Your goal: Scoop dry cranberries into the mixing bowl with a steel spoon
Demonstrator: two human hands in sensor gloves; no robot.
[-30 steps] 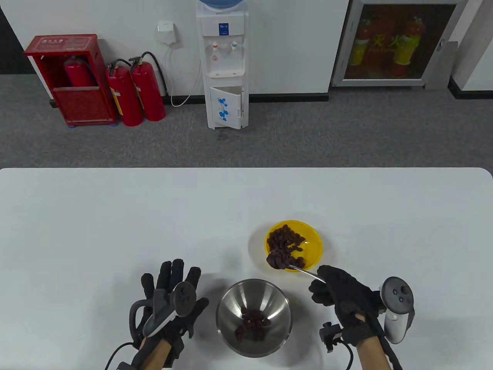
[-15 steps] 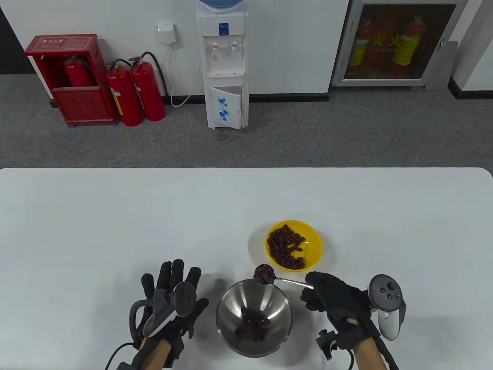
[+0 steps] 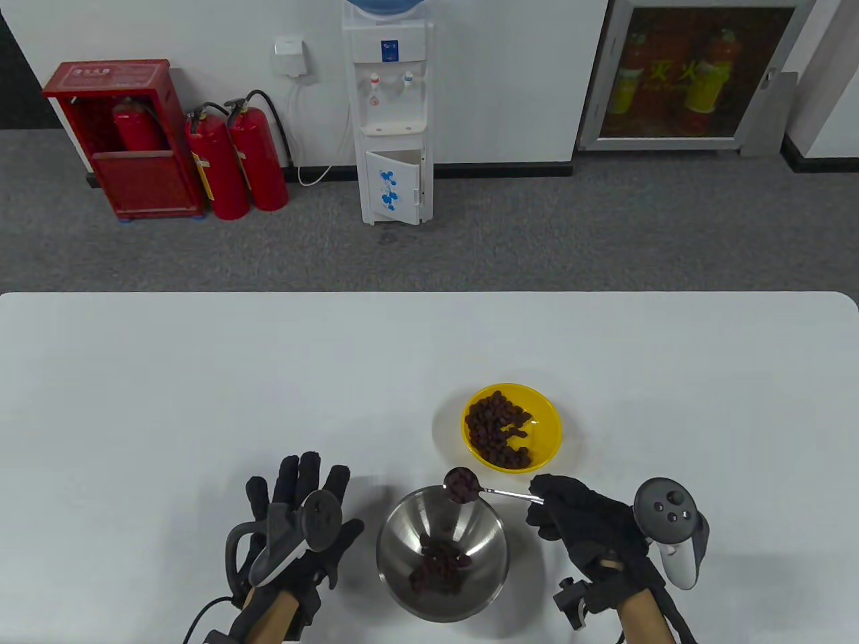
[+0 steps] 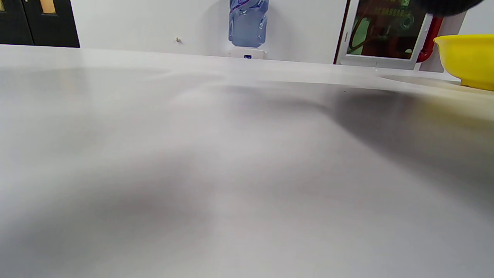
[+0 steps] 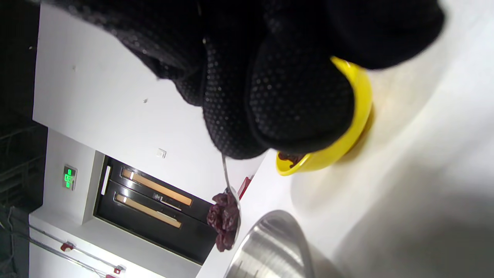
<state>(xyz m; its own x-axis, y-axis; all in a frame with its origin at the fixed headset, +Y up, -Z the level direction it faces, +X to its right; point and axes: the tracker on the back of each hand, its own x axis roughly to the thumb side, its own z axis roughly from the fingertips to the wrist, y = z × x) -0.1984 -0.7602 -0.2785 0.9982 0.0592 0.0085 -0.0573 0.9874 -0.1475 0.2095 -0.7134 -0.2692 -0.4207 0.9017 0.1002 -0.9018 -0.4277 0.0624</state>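
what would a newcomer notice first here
Probably the yellow bowl of cranberries right of center on the white table. Just nearer, the right hand holds a loaded spoon at the far rim of the steel bowl, while the left hand rests flat beside it.

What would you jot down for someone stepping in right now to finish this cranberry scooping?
Right hand: grips the handle of the steel spoon. Its scoop, heaped with cranberries, sits over the far rim of the mixing bowl, not yet tipped.
Left hand: rests flat on the table left of the bowl, fingers spread, holding nothing.
Yellow bowl: beyond the mixing bowl, slightly right, still well stocked with cranberries.
Done: a small pile already lies in the mixing bowl's bottom.
Left: tip this spoonful in, then likely go back for more scoops.
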